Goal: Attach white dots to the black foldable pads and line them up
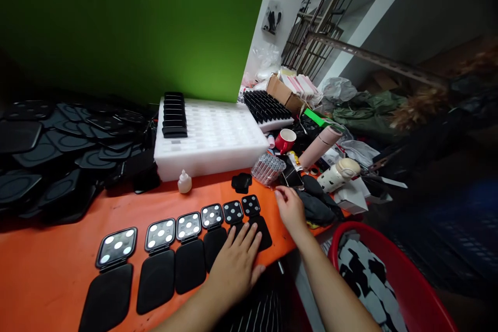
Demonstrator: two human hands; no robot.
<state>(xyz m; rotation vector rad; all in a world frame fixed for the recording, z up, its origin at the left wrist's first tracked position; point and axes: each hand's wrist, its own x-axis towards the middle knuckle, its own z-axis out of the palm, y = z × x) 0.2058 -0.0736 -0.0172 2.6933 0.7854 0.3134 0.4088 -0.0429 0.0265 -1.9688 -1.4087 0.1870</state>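
Note:
A row of several black hinged compact-like cases lies opened on the orange tabletop; one is the leftmost case. Their upper square panels each bear five pale dots. My left hand lies flat, fingers spread, over the lower flaps near the row's right end, hiding part of them. Just right of the last case, my right hand is at the table with its fingers curled and thumb close to them; whatever they hold is too small to make out. A small black piece lies beyond the row.
Behind stands a white foam block with black pieces slotted in it. A white dropper bottle stands before it. Black cases pile up at left. Clear tubes, a red mug and a red tub are at right.

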